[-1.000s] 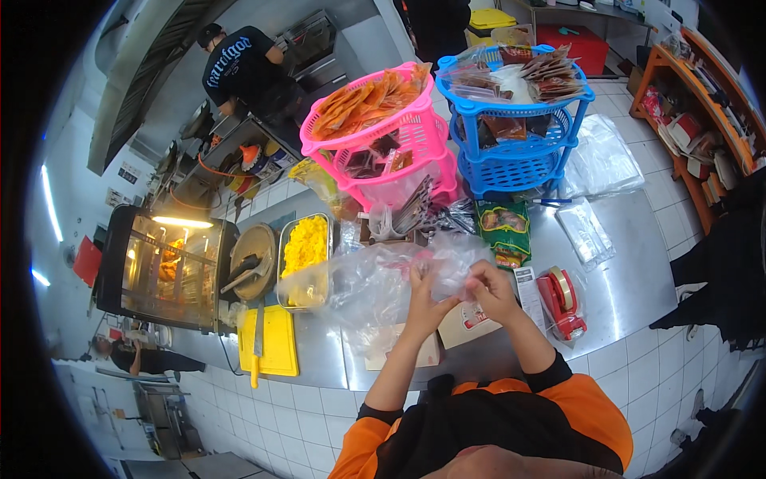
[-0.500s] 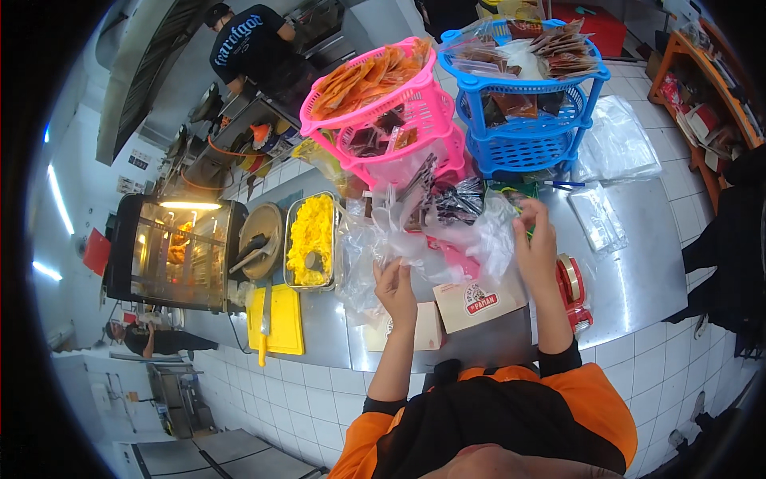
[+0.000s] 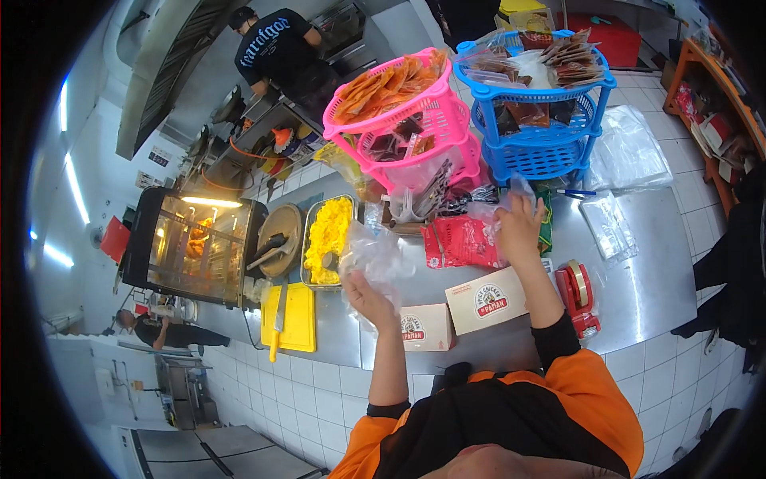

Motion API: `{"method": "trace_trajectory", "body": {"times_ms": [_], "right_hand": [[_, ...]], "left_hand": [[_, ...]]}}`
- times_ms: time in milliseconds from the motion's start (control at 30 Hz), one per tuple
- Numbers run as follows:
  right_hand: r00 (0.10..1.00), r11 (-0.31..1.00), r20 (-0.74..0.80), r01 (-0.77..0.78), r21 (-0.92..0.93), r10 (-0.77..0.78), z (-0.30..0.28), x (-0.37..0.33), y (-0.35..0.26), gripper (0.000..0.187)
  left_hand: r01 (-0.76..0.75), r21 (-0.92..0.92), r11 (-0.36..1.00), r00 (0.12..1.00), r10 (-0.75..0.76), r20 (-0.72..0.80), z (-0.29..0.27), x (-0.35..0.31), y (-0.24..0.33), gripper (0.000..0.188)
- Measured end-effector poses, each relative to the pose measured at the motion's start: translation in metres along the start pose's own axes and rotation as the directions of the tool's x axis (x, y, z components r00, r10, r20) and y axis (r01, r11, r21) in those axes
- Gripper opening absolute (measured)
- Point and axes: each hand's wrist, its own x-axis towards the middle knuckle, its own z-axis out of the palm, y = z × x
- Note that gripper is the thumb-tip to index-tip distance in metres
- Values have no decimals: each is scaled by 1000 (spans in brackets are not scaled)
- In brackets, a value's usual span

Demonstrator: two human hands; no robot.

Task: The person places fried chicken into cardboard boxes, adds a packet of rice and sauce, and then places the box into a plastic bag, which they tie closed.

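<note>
My left hand (image 3: 369,301) is closed on a crumpled sheet of thin clear plastic (image 3: 375,255), which hangs over the fingers beside the tray of yellow food. Whether this plastic is a bag or a glove I cannot tell. Farther right, my right hand (image 3: 521,230) curls over another wisp of clear plastic (image 3: 520,188), its fingers partly hidden. Just left of that hand lies a red printed packet (image 3: 461,242). Below it, two printed cardboard boxes (image 3: 487,301) rest near the table's front edge. A red tape dispenser (image 3: 578,297) stands to their right.
Pink (image 3: 383,120) and blue (image 3: 535,144) stacked baskets of sachets rise at the back. To the left are a metal tray (image 3: 325,281) of yellow food, a knife (image 3: 279,323) on a yellow board (image 3: 302,331) and a lit display warmer (image 3: 187,247). Other people work beyond.
My hands have moved apart, and the plastic stretched between them has separated. The left went left and down with its piece. The red packet and boxes now show more fully. The view shifted slightly.
</note>
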Motion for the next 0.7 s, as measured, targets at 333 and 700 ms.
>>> {"method": "trace_trajectory", "body": {"times_ms": [333, 700], "right_hand": [[935, 822, 231, 99, 561, -271, 47, 104, -6, 41], [959, 398, -122, 219, 891, -255, 210, 140, -38, 47]], "left_hand": [[-242, 237, 941, 970, 229, 82, -41, 12, 4, 47], [-119, 314, 942, 986, 149, -73, -88, -3, 18, 29]]}}
